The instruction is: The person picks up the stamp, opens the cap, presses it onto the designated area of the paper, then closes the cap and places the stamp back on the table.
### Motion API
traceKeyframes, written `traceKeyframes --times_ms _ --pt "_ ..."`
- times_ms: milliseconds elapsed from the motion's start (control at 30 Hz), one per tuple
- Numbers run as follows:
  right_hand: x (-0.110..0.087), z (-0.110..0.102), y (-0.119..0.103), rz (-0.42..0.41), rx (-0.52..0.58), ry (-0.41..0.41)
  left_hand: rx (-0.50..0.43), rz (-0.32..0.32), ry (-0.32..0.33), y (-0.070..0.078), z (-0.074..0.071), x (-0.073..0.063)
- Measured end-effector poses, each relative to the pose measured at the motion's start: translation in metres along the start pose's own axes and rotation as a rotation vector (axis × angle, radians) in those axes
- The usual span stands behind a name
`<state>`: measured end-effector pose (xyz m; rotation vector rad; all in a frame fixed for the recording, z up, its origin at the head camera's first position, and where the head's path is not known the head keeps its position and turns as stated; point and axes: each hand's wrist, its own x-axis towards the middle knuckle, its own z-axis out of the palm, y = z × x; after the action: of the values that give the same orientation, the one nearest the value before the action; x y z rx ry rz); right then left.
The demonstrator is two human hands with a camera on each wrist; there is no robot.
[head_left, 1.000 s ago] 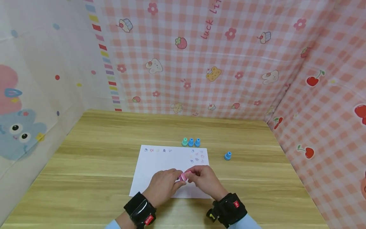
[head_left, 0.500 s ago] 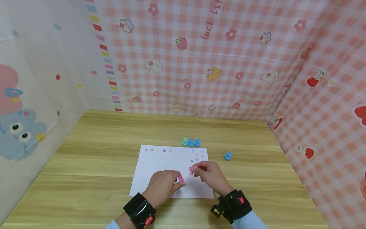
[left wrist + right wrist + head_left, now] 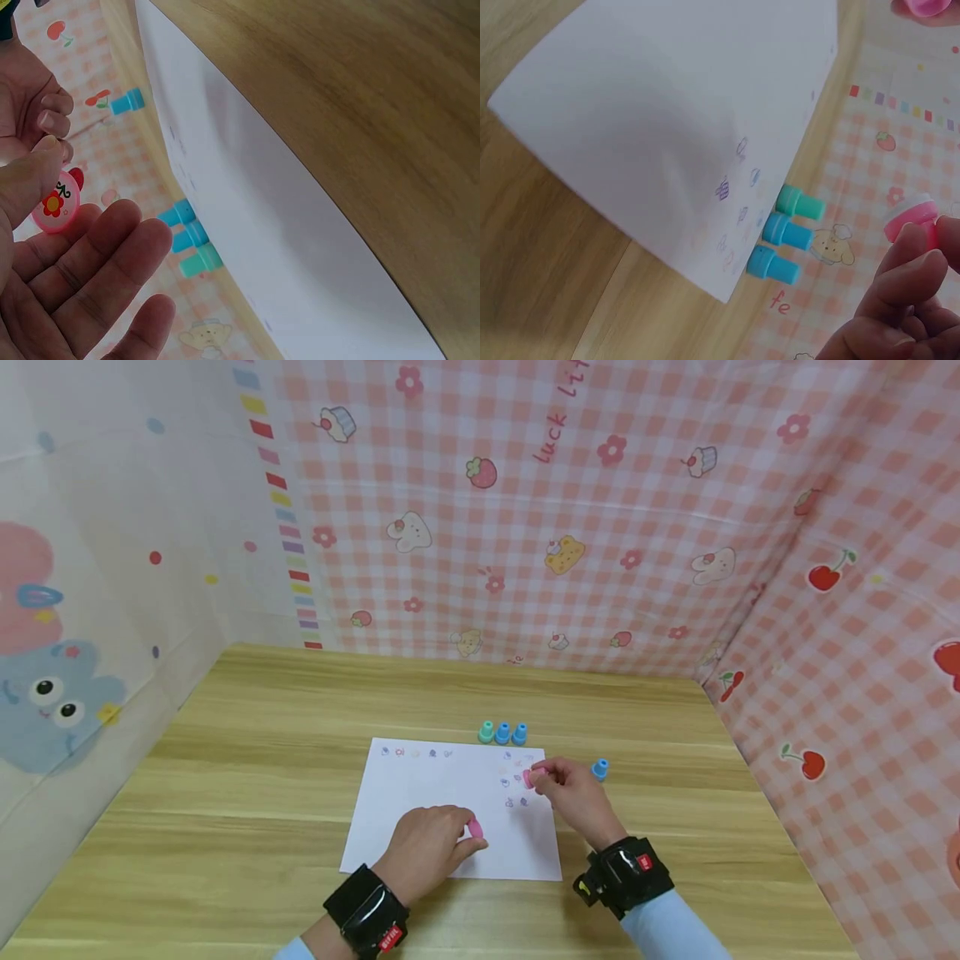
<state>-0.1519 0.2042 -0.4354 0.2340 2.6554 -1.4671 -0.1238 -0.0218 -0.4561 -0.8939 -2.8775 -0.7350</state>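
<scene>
Below the centre of the head view, the left hand [image 3: 427, 839] pinches a pink cap [image 3: 476, 829] between thumb and forefinger; the left wrist view shows its other fingers loosely extended and a red flower on the cap. To the right, the right hand [image 3: 573, 793] grasps a pink stamp [image 3: 528, 778] in its fingertips, wide end leftward, over the paper's [image 3: 420, 793] upper right part. Small printed marks [image 3: 416, 752] line the paper's top left edge and others cluster at its upper right. Just above that edge stand a green stamp [image 3: 487, 732] and two blue stamps [image 3: 503, 734] in a row. A lone blue stamp [image 3: 600, 769] stands on the table [image 3: 225, 793] at middle right, beside the right hand.
</scene>
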Motion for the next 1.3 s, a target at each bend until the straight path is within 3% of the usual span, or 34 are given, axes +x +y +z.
traceKeyframes --times_ms 233,633,967,1133,1300 --pt "0.005 -0.001 0.006 0.0 -0.089 0.036 0.0 0.002 -0.004 0.0 0.0 0.0" --pt "0.009 0.009 0.016 -0.061 -0.28 0.026 0.004 0.013 0.003 0.001 -0.001 0.001" --pt "0.024 0.02 0.019 -0.255 -0.578 0.016 0.025 0.009 -0.006 0.001 -0.001 0.001" --pt "0.03 0.026 0.018 -0.259 -0.684 0.001 0.038 0.007 -0.006 0.001 -0.001 0.002" --pt "0.035 0.031 0.02 -0.252 -0.72 -0.014 0.036 0.011 -0.005 0.0 -0.001 0.001"
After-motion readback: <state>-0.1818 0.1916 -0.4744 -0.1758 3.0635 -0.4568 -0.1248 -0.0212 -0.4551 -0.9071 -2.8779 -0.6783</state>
